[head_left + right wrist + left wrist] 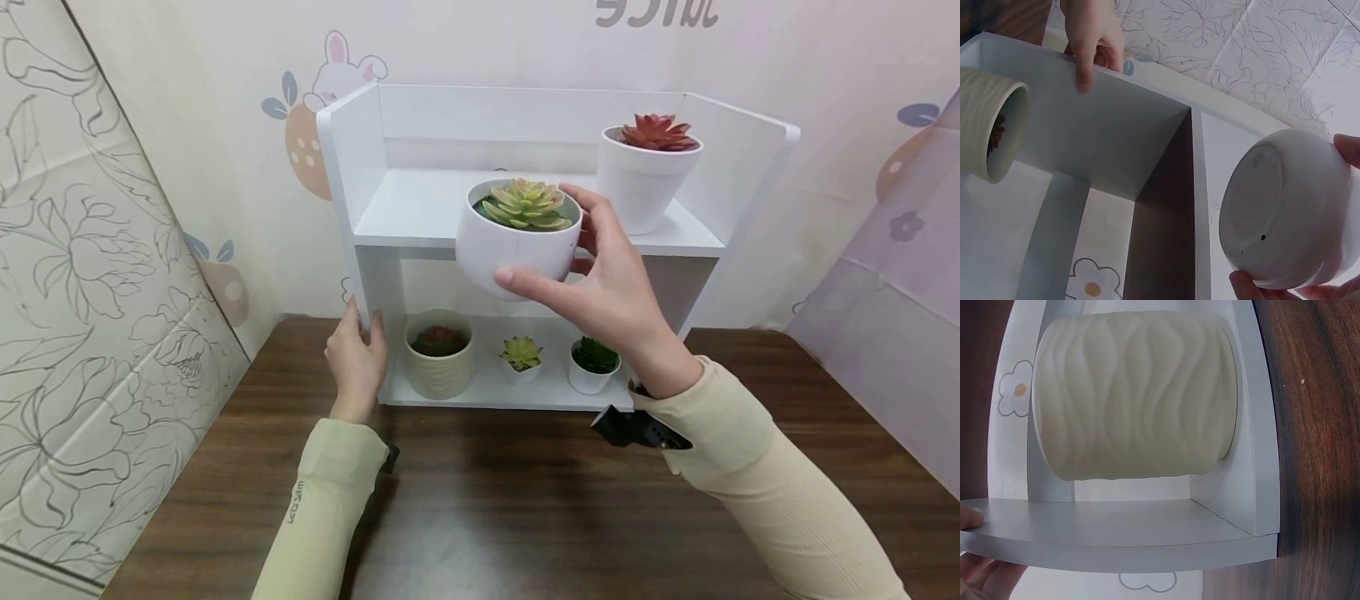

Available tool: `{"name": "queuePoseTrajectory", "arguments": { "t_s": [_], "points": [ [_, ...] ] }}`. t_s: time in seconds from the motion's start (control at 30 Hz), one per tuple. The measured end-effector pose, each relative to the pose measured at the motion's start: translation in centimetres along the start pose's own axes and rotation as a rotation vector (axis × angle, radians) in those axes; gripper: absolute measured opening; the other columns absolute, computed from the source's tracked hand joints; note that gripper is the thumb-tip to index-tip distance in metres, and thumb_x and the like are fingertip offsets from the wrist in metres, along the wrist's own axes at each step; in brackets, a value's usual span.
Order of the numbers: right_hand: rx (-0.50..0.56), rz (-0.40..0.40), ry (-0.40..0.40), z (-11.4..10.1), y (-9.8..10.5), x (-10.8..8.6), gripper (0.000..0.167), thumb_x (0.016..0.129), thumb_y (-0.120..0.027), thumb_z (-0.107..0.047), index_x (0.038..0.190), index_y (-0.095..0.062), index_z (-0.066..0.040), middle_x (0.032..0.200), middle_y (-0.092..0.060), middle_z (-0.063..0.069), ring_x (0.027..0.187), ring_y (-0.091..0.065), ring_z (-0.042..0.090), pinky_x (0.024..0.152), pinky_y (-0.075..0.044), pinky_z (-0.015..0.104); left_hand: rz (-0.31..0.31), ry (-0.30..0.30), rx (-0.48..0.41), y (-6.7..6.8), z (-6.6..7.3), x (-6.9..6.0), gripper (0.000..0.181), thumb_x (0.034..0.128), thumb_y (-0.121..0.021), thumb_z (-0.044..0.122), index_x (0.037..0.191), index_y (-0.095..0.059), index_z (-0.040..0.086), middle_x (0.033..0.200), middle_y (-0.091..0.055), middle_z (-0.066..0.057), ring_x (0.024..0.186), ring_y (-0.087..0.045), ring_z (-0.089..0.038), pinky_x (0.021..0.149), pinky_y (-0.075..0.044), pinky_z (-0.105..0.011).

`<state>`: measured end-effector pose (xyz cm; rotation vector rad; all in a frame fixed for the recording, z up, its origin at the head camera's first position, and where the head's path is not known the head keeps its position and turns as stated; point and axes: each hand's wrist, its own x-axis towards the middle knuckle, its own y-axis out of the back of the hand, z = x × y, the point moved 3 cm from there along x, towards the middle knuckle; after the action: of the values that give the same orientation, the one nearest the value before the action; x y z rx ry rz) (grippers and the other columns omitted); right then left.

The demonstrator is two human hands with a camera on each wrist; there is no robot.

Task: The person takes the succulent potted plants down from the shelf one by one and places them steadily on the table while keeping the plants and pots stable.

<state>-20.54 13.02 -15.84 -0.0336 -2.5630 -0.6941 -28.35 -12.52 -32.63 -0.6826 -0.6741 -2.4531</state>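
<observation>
We saw that the left hand [357, 358] and the right hand [603, 292] were bare. The left sleeve [318, 517] was long and pale cream, slightly yellowish, with a wide cuff [347, 442]. Along this sleeve we noticed small dark lettering [296, 502], which seemed to read "Lets Slim". The right sleeve [787, 500] was also cream, finely ribbed, and from its cuff stuck out an angular black device [622, 427]. At the left wrist we found a smaller black piece [391, 458].

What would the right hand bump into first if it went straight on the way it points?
The right hand holds the round white pot, which would probably meet the upper shelf first, though I can't tell how near it is.
</observation>
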Motion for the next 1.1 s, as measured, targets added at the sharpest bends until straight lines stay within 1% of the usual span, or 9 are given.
{"name": "queuePoseTrajectory", "arguments": {
  "t_s": [0.2, 0.3, 0.6, 0.9, 1.1],
  "points": [
    [0.004, -0.02, 0.01, 0.1, -0.1, -0.4, 0.089, 0.075, -0.081, -0.03, 0.147, -0.029, -0.021, 0.13, -0.05, 0.002, 0.109, -0.055, 0.02, 0.086, -0.049, 0.036, 0.001, 0.008, 0.005, 0.0, 0.0, 0.0, 0.033, 0.0956, -0.055, 0.013, 0.126, -0.057, 0.002, 0.122, -0.063, -0.023, 0.109, -0.063, -0.04, 0.086, -0.052, -0.055],
    [-0.002, -0.022, 0.009, 0.2, -0.1, -0.6, 0.089, 0.075, -0.081, -0.03, 0.147, -0.029, -0.02, 0.129, -0.051, 0.002, 0.108, -0.055, 0.019, 0.085, -0.049, 0.035, 0.002, 0.012, 0.005, 0.0, 0.0, 0.0, 0.034, 0.0955, -0.055, 0.013, 0.127, -0.056, 0.002, 0.122, -0.063, -0.023, 0.109, -0.062, -0.04, 0.085, -0.052, -0.055],
    [-0.001, -0.02, 0.011, 0.5, -0.3, -1.1, 0.087, 0.074, -0.083, -0.03, 0.144, -0.032, -0.02, 0.127, -0.053, -0.002, 0.106, -0.057, 0.015, 0.085, -0.051, 0.034, 0.001, 0.005, 0.001, -0.1, 0.0, 0.0, 0.034, 0.0952, -0.055, 0.012, 0.128, -0.055, 0.001, 0.122, -0.063, -0.024, 0.109, -0.062, -0.041, 0.083, -0.053, -0.055],
    [0.007, -0.042, 0.033, 0.6, -0.5, -1.4, 0.086, 0.075, -0.082, -0.027, 0.144, -0.032, -0.018, 0.129, -0.052, 0.0, 0.108, -0.056, 0.021, 0.087, -0.051, 0.04, -0.001, 0.006, -0.003, -0.1, 0.0, 0.0, 0.034, 0.0954, -0.055, 0.012, 0.128, -0.056, 0.002, 0.122, -0.063, -0.024, 0.109, -0.062, -0.041, 0.083, -0.053, -0.055],
    [0.008, -0.044, 0.039, 0.9, -0.6, -1.6, 0.086, 0.074, -0.082, -0.026, 0.144, -0.032, -0.017, 0.13, -0.052, 0.002, 0.109, -0.057, 0.023, 0.089, -0.049, 0.041, -0.003, 0.013, 0.001, -0.1, 0.1, 0.1, 0.035, 0.0952, -0.056, 0.012, 0.128, -0.055, 0.002, 0.124, -0.062, -0.023, 0.11, -0.062, -0.041, 0.085, -0.052, -0.055]
  ]
}}
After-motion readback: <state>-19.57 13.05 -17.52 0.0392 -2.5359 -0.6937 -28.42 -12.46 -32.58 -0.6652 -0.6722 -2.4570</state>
